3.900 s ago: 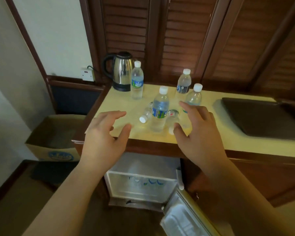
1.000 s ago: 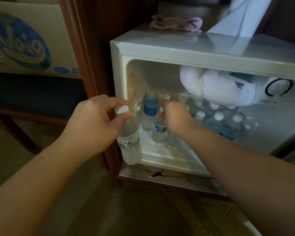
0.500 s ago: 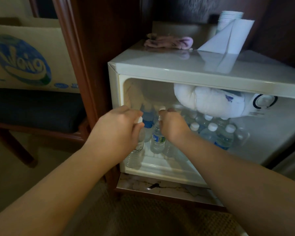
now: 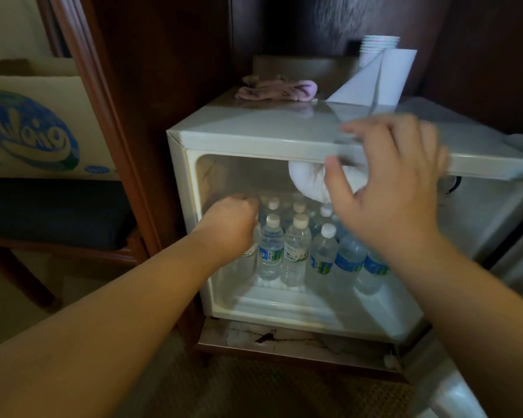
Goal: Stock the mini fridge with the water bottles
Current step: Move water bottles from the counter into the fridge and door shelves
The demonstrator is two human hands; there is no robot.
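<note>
At fridge left wall, left hand curls closed around a bottle, wrist bent down, forearm reaching in level. To its right, bottles stand upright, packed touching in rows on the fridge floor. Risk: pushing the held one in, or drawing the hand out, may knock neighbours over, since they stand crowded. Right of these, before the fridge's top edge, right hand hovers blurred, fingers spread wide, empty.
</note>
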